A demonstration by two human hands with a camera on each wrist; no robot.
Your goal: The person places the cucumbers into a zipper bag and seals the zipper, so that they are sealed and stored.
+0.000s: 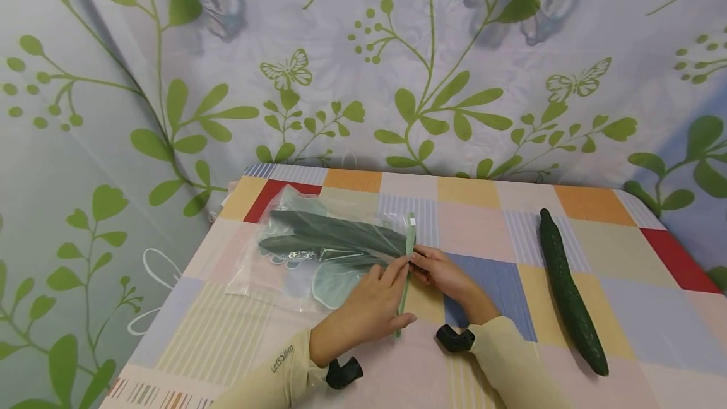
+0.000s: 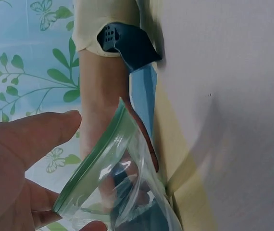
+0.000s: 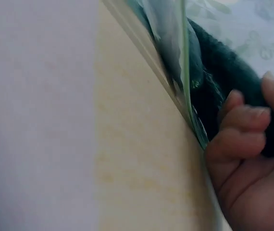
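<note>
A clear zip bag [image 1: 250,276] with a green zip strip lies on the table, with several dark green cucumbers [image 1: 341,230] inside. My left hand [image 1: 369,305] holds the bag's zip edge [image 2: 91,166] with its fingers, while its thumb sticks out away from the strip. At the bag's mouth my right hand [image 1: 445,276] grips the end of a cucumber [image 3: 226,53], fingers curled beneath and thumb above. Part of that grip is hidden behind the strip in the head view. One loose cucumber [image 1: 570,295] lies on the cloth right of my right hand.
A patchwork cloth [image 1: 471,207] covers the table. Behind it hangs a leaf-patterned curtain [image 1: 318,30]. Black wrist cameras sit on both wrists, the left one [image 1: 343,373] and the right one [image 1: 454,337], low over the cloth.
</note>
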